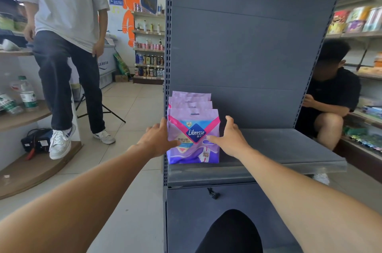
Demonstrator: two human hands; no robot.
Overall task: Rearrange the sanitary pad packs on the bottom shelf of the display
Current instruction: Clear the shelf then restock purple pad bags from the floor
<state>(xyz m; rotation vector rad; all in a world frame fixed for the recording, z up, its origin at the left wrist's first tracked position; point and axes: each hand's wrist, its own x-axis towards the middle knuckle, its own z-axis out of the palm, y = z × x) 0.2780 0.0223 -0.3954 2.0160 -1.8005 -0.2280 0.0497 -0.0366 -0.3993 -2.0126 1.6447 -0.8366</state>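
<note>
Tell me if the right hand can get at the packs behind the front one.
Probably yes. The right hand is already at the front pack's right edge, and the shelf beside the rear packs is bare, leaving the way open from that side.

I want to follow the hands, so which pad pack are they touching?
The front pack, the only one showing its Libresse logo; the left hand and right hand flank it.

The sanitary pad packs (193,128) stand in a row, one behind another, at the left end of the bottom shelf (279,149). The left hand (159,139) lies at the front pack's left side, the right hand (229,139) at its right (both touching it).
</note>
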